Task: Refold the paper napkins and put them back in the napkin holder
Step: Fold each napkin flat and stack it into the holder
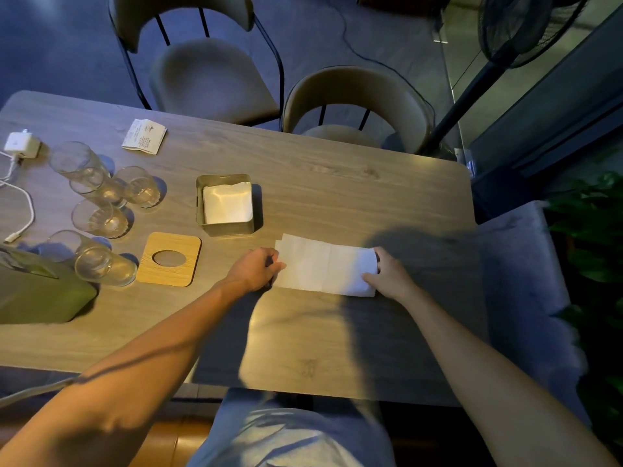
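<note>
Table (337,183): wood-grain top with rounded corners, filling most of the view. Two padded chairs (215,79) at the far edge, the right-hand one pushed closer in. Green box (40,298) at the near left, partly cut off by the frame. Paper napkin (323,267): white, folded into a long strip, lying on the table near the middle, just nearer than the napkin holder (225,230) and to its right, apart from it. Long axis running left to right, roughly parallel to the near table edge, with the right end slightly nearer the person. Layered edges offset at the far left corner; right end curved upward. Napkin holder: square, open-topped box, upright, left of the table's middle. Stack of napkins (227,203) inside, lying flat and filling most of the box. Wooden lid (182,274) with an oval hole, flat on the table, just left of the holder and nearer the person, not touching it. Left hand (256,269): fingers curled, pinching the left end of the strip. Right hand (391,276): thumb on top, fingers wrapped over the far edge, gripping the right end. Group of clear glasses (140,187) at the left, upright. Printed receipt (144,136) beyond the glasses. White charger (21,144) with cable at the far left edge.
</note>
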